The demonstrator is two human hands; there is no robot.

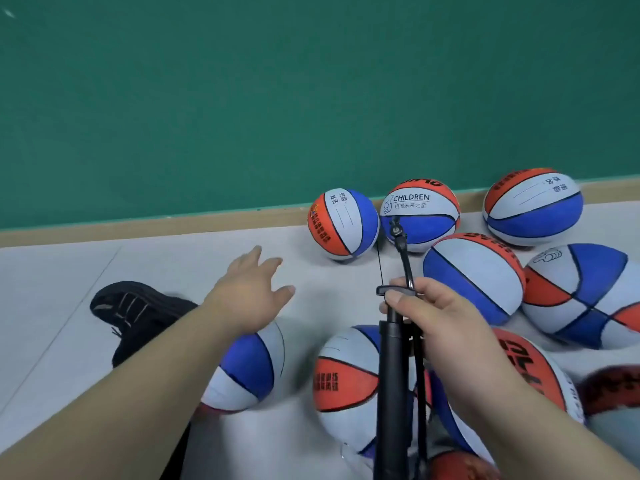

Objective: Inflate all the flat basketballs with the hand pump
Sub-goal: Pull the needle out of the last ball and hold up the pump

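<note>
My right hand (436, 317) grips the top of a black hand pump (393, 393) that stands upright; its hose (403, 258) curves up toward the balls by the wall. My left hand (251, 292) is stretched out over the floor with spread fingers, holding nothing, short of a round red, white and blue basketball (343, 225). A second round ball marked CHILDREN (420, 211) and a third (533, 206) sit by the wall. Squashed, flat balls lie nearer me: one under my left forearm (247, 372), one behind the pump (346, 375), others at right (474, 275).
A green wall with a tan baseboard (156, 226) runs across the back. A black shoe (138, 313) lies on the pale floor at left. More flat balls (585, 296) crowd the right side. A dark red-brown ball (613, 386) sits at the right edge.
</note>
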